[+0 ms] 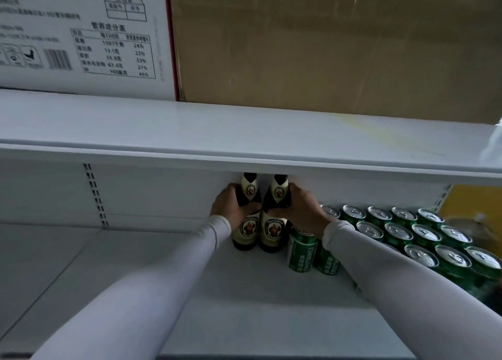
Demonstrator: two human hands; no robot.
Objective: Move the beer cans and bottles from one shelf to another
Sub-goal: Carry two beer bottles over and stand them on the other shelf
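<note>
Two dark beer bottles with cream labels stand upright side by side at the back of a white shelf (190, 283). My left hand (231, 206) grips the left bottle (245, 233) around its shoulder. My right hand (300, 209) grips the right bottle (273, 232) the same way. Both bottle tops are hidden behind the edge of the upper shelf (244, 153). Several green beer cans (423, 240) stand in rows to the right of the bottles, the nearest one (301, 253) just under my right wrist.
On the upper shelf sit a white printed carton (81, 34) and a brown cardboard box (326, 42). The lower shelf's left part (68, 264) is bare white. A yellow panel (472, 199) shows at the far right.
</note>
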